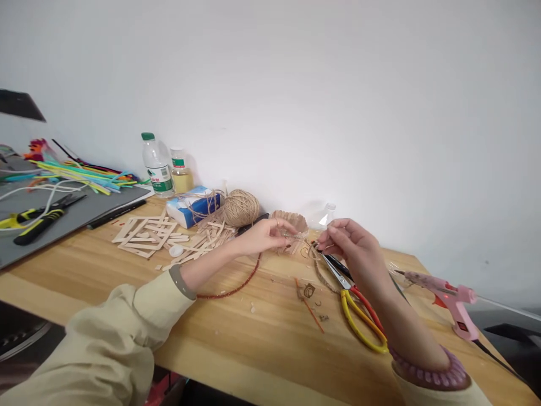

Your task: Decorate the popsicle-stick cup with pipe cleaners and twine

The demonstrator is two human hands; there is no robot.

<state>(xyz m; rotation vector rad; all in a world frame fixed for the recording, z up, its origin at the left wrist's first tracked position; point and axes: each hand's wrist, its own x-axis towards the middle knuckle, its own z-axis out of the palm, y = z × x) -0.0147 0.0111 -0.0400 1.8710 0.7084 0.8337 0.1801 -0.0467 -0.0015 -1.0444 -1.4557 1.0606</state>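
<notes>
My left hand [274, 232] reaches over the table, its thumb and fingers closed on a see-through plastic piece [296, 235]; its full shape is hard to make out. Just behind stands a small round cup of wooden sticks [291, 219]. To the right, the thumb and fingertips of my right hand [349, 239] are pinched on a thin strand of twine, partly hidden by the fingers. A braided length of twine [322, 273] curves down beneath it. Scissors [344, 282] with yellow and red handles lie under my right wrist.
A pink glue gun [448, 296] rests at the right edge. Behind my left arm are a twine ball [240, 207], a blue-white tissue pack [192, 206], wooden sticks [146, 234] and two bottles [158, 169]. Pliers [46, 217] and pipe cleaners [84, 175] lie far left.
</notes>
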